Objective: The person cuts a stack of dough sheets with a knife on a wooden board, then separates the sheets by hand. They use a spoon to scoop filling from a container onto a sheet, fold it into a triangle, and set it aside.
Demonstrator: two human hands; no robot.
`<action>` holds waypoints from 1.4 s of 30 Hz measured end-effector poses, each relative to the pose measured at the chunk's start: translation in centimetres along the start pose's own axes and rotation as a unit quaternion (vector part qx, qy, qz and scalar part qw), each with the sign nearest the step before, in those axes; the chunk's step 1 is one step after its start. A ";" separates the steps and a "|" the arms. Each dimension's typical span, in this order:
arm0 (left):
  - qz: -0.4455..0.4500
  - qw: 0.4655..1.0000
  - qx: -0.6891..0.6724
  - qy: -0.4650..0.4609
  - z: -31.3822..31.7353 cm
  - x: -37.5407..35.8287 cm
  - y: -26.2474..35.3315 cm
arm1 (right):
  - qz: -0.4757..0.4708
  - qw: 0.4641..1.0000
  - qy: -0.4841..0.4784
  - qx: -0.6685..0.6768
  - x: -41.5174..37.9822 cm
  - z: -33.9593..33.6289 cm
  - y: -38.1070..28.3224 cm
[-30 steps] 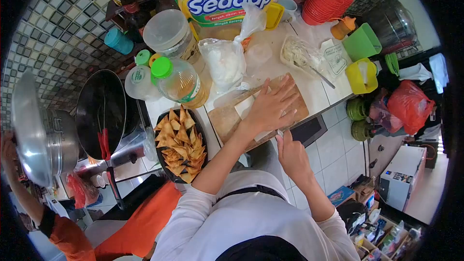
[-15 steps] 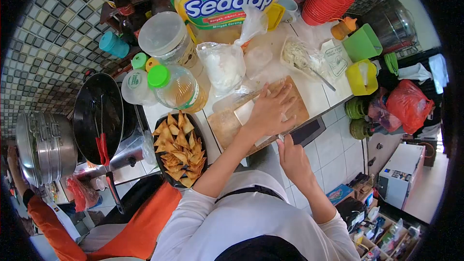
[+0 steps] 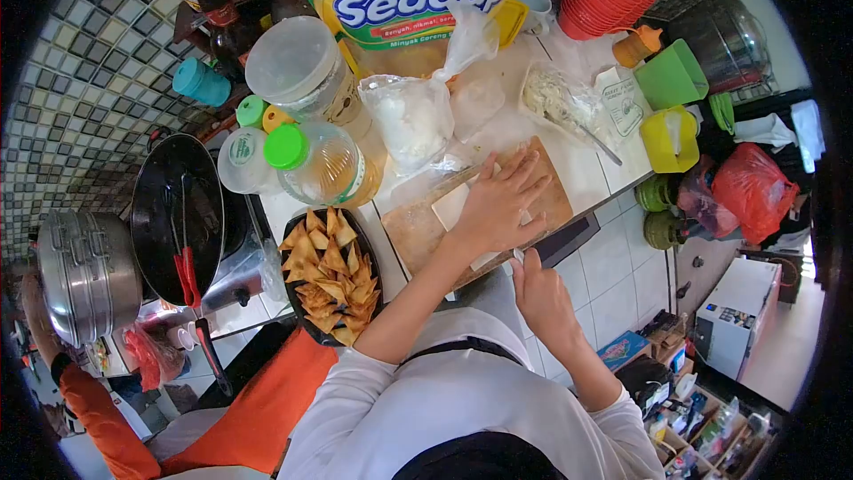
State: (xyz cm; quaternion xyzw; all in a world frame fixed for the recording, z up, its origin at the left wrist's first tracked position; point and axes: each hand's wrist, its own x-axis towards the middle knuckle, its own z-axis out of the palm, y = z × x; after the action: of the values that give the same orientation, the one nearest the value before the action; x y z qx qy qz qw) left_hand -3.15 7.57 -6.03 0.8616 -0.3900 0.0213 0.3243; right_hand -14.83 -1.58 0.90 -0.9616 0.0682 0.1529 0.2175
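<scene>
Pale sheet (image 3: 451,206) lies under the splayed left hand (image 3: 499,206), apparently for steadiness, as the right hand (image 3: 545,298), at five o'clock from the board (image 3: 412,236), wraps its grip around a tool (image 3: 518,255).

The board (image 3: 416,233) looks like matt, worn wood, and the sheet (image 3: 450,207) on it is smooth and dull, while the knife (image 3: 519,255) at its near edge shows a sliver of bright metal. Left of the board, the plate (image 3: 369,235) is glossy under rough, crisp triangles (image 3: 333,274), the bottle (image 3: 324,167) is clear, ridged plastic, the pan (image 3: 158,222) has a dark sheen, and, farthest out, the pot (image 3: 93,289) is shiny metal. Beyond the board, the bag (image 3: 404,124) is thin, crinkled, see-through plastic; to its right, the bowls (image 3: 604,2) are smooth plastic and the spoon (image 3: 601,145) metal.
</scene>
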 end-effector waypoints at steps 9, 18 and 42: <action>-0.001 1.000 0.016 0.008 0.4 -0.1 0.0 | 0.008 1.000 -0.011 0.008 0.0 0.3 0.4; -0.001 0.963 -0.226 0.146 -3.2 -1.2 -1.3 | 0.002 1.000 0.019 -0.011 -0.3 0.5 0.3; -0.139 0.973 0.185 0.010 -2.4 -9.2 2.2 | -0.024 0.998 0.052 -0.010 -0.5 2.1 1.1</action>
State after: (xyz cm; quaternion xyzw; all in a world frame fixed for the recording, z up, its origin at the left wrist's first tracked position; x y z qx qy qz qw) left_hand -10.48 13.93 -5.62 0.9521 -0.2523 0.0563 0.1634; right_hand -16.08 -1.63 -1.20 -0.9717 0.0545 0.0981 0.2080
